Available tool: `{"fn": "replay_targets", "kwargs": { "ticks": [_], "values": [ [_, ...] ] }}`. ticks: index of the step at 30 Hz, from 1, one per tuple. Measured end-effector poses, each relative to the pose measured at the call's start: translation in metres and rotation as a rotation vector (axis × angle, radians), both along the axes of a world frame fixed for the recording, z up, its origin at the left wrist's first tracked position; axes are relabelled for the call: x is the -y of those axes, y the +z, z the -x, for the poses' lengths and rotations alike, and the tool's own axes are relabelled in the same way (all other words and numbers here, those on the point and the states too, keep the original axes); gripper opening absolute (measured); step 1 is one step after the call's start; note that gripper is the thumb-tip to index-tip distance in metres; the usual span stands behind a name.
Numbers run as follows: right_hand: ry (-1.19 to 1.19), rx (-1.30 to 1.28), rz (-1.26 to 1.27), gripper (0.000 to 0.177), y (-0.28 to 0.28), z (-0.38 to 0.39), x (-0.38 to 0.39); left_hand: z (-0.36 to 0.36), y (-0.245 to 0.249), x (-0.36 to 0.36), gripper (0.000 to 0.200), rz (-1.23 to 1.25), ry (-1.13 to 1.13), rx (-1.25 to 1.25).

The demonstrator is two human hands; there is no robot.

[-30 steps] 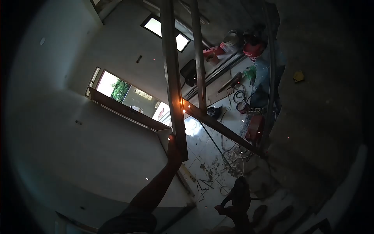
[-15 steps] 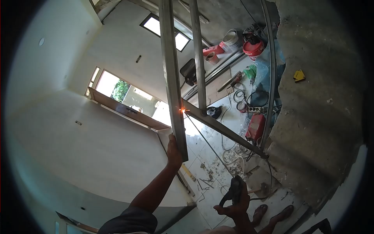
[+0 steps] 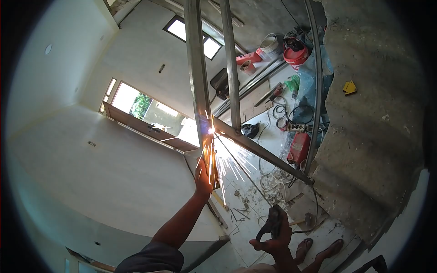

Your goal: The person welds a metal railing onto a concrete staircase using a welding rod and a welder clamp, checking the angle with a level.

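Observation:
My left hand (image 3: 203, 176) grips the lower end of an upright square metal tube (image 3: 195, 68). My right hand (image 3: 278, 236) is closed round a black welding electrode holder (image 3: 273, 220). From it a long thin welding rod (image 3: 243, 168) reaches up and left to the joint between the upright and a slanted metal tube (image 3: 264, 157). A bright arc burns at that joint, and sparks (image 3: 223, 159) spray downward past my left hand. A second upright tube (image 3: 231, 68) meets the slanted one near its upper end.
Rough concrete steps (image 3: 364, 145) run down the right side, with a yellow welding magnet (image 3: 349, 88) on one. Below lie a red welding machine (image 3: 298, 148), cables, a power strip (image 3: 300, 128) and debris on white tiles. Buckets (image 3: 296, 57) stand at the back.
The small orange glow at the joint has grown into a bright arc with a wide shower of sparks. Both hands and the tubes stay nearly where they were.

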State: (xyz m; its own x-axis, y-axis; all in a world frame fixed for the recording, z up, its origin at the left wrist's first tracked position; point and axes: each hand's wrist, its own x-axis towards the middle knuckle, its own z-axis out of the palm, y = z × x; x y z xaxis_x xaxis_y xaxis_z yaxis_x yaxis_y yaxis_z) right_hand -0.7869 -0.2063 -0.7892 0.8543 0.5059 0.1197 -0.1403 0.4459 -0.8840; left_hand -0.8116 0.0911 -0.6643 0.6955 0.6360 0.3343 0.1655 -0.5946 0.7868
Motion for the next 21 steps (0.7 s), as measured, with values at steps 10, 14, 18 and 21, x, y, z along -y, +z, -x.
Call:
{"fn": "replay_targets", "kwargs": {
  "ticks": [10, 14, 18, 21],
  "values": [
    [-0.062, 0.165, 0.02, 0.116, -0.011, 0.001, -0.003, -0.01, 0.014, 0.022, 0.069, 0.135, 0.028, -0.052],
    [0.182, -0.505, -0.269, 0.114, -0.005, 0.0, 0.006, -0.01, 0.014, 0.019, 0.071, 0.125, -0.013, -0.039],
    [-0.3, 0.379, 0.011, 0.102, 0.009, -0.013, 0.004, 0.012, 0.005, -0.009, 0.063, 0.121, 0.013, -0.03],
    [-0.416, 0.668, 0.108, 0.1, 0.004, -0.006, 0.003, 0.013, 0.006, -0.028, 0.052, -0.027, -0.283, -0.063]
  ]
}}
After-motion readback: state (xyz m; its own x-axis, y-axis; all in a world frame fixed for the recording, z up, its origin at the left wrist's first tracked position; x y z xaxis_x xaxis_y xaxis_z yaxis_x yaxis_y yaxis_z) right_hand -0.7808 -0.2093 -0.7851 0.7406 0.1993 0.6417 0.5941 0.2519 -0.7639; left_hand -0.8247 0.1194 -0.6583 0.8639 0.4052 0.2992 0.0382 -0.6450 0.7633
